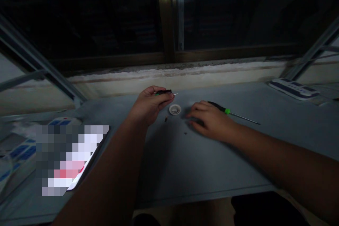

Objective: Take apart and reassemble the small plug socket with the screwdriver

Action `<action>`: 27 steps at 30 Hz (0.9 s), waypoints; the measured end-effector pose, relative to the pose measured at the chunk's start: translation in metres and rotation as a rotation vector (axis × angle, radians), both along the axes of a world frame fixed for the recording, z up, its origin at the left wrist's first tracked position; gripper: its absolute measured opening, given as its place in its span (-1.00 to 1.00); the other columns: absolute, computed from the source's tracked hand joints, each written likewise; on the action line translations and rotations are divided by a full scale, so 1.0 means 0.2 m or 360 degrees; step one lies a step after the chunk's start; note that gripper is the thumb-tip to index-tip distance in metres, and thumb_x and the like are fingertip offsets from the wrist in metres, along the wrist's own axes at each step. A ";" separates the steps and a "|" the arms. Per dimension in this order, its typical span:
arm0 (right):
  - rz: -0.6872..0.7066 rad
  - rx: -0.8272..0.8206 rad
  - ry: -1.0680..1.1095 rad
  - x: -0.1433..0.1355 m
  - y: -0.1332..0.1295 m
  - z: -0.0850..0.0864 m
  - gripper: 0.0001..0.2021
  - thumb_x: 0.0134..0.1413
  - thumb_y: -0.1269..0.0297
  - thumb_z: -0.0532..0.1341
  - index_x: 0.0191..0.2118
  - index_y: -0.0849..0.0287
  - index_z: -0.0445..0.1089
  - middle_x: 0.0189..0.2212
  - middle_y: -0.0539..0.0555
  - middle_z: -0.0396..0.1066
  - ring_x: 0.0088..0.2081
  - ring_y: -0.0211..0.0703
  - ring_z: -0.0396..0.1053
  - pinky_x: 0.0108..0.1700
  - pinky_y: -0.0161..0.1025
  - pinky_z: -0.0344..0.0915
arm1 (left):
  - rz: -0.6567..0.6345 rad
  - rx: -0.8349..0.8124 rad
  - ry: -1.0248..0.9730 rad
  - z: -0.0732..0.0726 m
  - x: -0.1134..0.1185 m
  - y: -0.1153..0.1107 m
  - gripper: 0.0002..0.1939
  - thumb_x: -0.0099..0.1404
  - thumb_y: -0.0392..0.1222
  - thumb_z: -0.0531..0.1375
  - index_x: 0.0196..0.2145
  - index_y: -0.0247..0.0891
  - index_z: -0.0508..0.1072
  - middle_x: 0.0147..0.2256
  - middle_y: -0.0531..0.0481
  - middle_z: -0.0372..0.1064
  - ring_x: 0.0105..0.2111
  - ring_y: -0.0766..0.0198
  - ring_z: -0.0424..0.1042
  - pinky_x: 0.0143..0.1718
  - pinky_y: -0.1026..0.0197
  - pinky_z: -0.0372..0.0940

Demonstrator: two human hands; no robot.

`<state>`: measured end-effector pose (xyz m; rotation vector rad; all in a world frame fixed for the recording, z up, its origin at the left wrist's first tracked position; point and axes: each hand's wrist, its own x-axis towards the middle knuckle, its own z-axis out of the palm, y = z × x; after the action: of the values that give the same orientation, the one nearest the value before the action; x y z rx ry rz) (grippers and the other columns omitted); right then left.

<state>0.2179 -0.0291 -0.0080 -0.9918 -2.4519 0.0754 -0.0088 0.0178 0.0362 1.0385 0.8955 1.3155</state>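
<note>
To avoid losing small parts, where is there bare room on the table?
Bare table shows between the tiny dark piece and the front edge, and between the screwdriver and the white strip far right. Crowded: between left hand and right hand, around the round white part, and at left, by the bright device.

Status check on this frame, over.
Left hand gripping small dark piece. Right hand beside white round piece, no held object visible. Screwdriver close beyond right hand.

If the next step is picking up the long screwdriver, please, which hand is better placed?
The right hand, I think: it is close beside the long screwdriver, with nothing visible in its grasp. The left hand is farther away and holds a small dark object.
</note>
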 end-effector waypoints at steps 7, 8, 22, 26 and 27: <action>-0.0054 0.0247 -0.0386 -0.27 0.05 0.03 -0.69 0.37 0.32 0.13 0.12 0.09 0.50 -0.02 0.22 0.38 0.02 0.08 0.25 0.04 -0.04 0.23 | -0.0049 0.0086 -0.0083 0.01 -0.01 -0.01 -0.63 -0.08 -0.45 0.49 -0.36 -0.29 0.44 -0.34 -0.01 0.60 -0.25 0.27 0.62 -0.04 0.20 0.49; -0.0061 0.0303 -0.0463 -0.31 0.07 0.03 -0.69 0.39 0.32 0.11 0.10 0.10 0.51 -0.03 0.23 0.39 0.01 0.10 0.25 0.02 -0.02 0.21 | -0.0047 0.0112 -0.0114 0.02 -0.01 -0.01 -0.63 -0.08 -0.45 0.49 -0.36 -0.28 0.44 -0.35 0.00 0.60 -0.25 0.28 0.62 -0.04 0.22 0.48; 0.0568 0.0541 -0.0729 -0.40 0.10 0.08 -0.80 0.37 0.30 0.12 -0.18 0.10 0.52 -0.26 0.06 0.52 -0.11 -0.04 0.34 -0.01 -0.05 0.16 | -0.0073 0.0161 -0.0206 0.00 -0.01 -0.01 -0.56 -0.05 -0.42 0.49 -0.31 -0.24 0.35 -0.36 0.03 0.59 -0.24 0.30 0.61 0.05 0.21 0.45; 0.0921 0.0721 -0.0255 -0.27 -0.06 0.13 -0.83 0.34 0.26 0.13 -0.23 0.13 0.45 -0.40 0.02 0.45 -0.32 -0.16 0.32 -0.17 -0.15 0.23 | -0.0164 0.0192 -0.0161 -0.02 0.01 -0.01 -0.58 -0.04 -0.39 0.50 -0.29 -0.26 0.39 -0.35 0.03 0.59 -0.24 0.30 0.62 0.03 0.20 0.46; 0.0916 0.0741 -0.0049 -0.22 -0.08 0.15 -0.88 0.30 0.31 0.16 -0.26 0.15 0.43 -0.44 0.01 0.42 -0.35 -0.17 0.31 -0.22 -0.16 0.24 | -0.0197 0.0192 -0.0137 -0.02 0.02 -0.02 -0.58 -0.04 -0.37 0.50 -0.27 -0.26 0.41 -0.34 0.03 0.59 -0.24 0.29 0.62 0.01 0.20 0.47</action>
<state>0.1737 -0.0459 0.0225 -0.0821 -2.5334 -0.3072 -0.0041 0.0145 0.0316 1.1045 0.6835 1.3116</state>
